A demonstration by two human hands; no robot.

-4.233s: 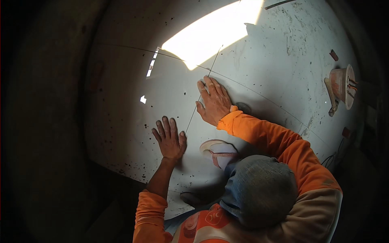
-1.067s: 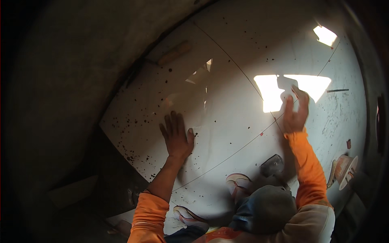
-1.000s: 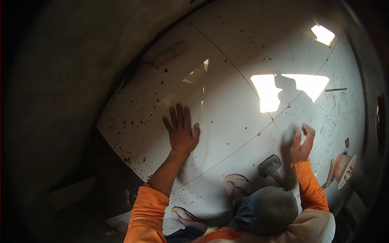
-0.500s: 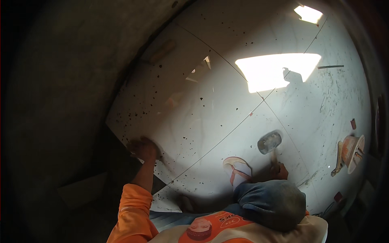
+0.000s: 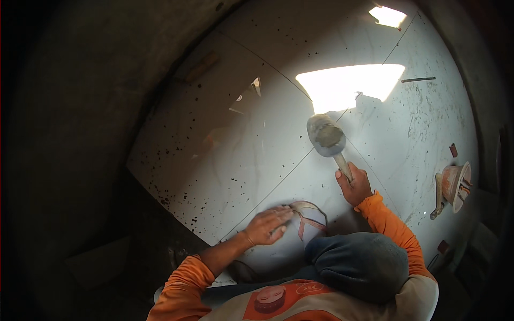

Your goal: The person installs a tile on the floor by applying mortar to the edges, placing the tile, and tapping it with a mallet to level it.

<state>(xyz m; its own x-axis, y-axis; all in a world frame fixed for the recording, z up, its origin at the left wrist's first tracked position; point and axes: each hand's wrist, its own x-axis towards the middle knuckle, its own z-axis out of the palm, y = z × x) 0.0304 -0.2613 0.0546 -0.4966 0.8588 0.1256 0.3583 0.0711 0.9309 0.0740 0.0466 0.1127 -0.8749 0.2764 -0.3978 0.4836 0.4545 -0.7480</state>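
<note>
My right hand (image 5: 354, 185) is wrapped round the wooden handle of a rubber mallet (image 5: 327, 137). The mallet's grey, worn head is raised toward the joint where large white floor tiles (image 5: 251, 176) meet. My left hand (image 5: 269, 224) holds nothing; its fingers stretch out flat and low over the tile, beside the front of my sandalled foot (image 5: 311, 220). Whether the fingertips touch the tile or the sandal I cannot tell. Dark crumbs are scattered over the left tile.
A mortar-stained bowl (image 5: 455, 184) with tools in it lies tipped at the right. Beyond it is a small reddish piece (image 5: 453, 150). A dark strip (image 5: 418, 79) lies farther off, and a wooden-handled tool (image 5: 202, 67) at far left. The tiling ends in a dark gap at left.
My left hand has come from the left tile's edge rightward to beside my foot. My right hand has lifted the mallet forward and left, out from behind my knee.
</note>
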